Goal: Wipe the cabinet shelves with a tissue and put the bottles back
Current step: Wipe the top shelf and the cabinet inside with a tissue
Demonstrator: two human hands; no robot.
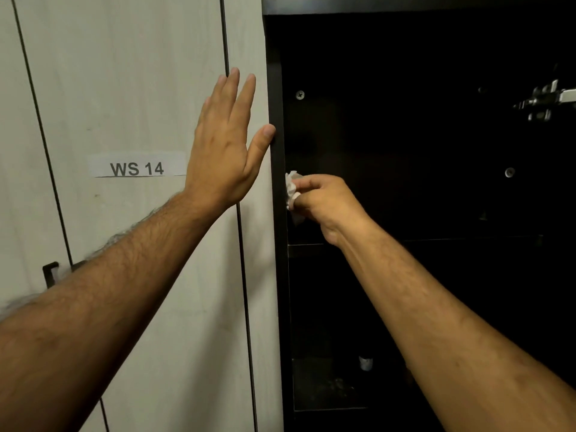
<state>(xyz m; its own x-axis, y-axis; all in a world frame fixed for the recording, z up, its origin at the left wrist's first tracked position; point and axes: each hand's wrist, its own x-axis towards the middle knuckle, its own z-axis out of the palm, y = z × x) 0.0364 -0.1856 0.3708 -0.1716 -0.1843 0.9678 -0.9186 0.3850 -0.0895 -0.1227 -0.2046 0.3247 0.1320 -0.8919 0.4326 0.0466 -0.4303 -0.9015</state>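
Dim warm light, pale door panels point(124, 88) on the left evenly lit, cabinet interior point(420, 151) on the right nearly black, panel seams bowed by wide-angle distortion, forearms slightly soft near the bottom edge

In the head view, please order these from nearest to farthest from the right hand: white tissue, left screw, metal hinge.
1. Crumpled white tissue, held in the right hand.
2. Silver left screw, above it.
3. Shiny metal hinge, far upper right.
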